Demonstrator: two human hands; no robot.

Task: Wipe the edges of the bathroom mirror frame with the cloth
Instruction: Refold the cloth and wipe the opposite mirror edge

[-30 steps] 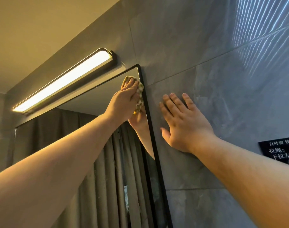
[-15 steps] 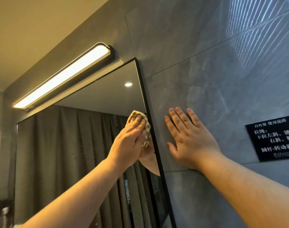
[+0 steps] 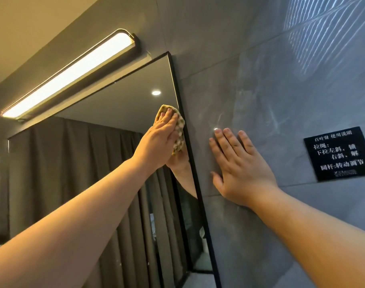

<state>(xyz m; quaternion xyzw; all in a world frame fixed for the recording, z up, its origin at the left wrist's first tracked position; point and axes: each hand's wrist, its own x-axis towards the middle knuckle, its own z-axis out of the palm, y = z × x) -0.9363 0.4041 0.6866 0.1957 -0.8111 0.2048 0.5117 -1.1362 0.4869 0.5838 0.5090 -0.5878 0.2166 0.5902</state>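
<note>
The bathroom mirror has a thin black frame (image 3: 200, 204) with its right edge running down the middle of the view. My left hand (image 3: 158, 142) holds a yellow-green checked cloth (image 3: 180, 129) and presses it against that right edge, a short way below the top right corner (image 3: 168, 53). Its fingers lie over the cloth and the thumb is hidden. My right hand (image 3: 239, 167) rests flat on the grey wall tile just right of the frame, fingers spread and holding nothing.
A lit bar lamp (image 3: 73, 73) is mounted above the mirror's top edge. A black sign with white writing (image 3: 339, 153) is fixed to the tiled wall (image 3: 260, 90) at the right. The mirror glass (image 3: 115, 104) reflects dark curtains and a ceiling spotlight.
My left hand has slid the cloth down the frame's right edge from the top corner. My right hand has stayed flat on the wall.
</note>
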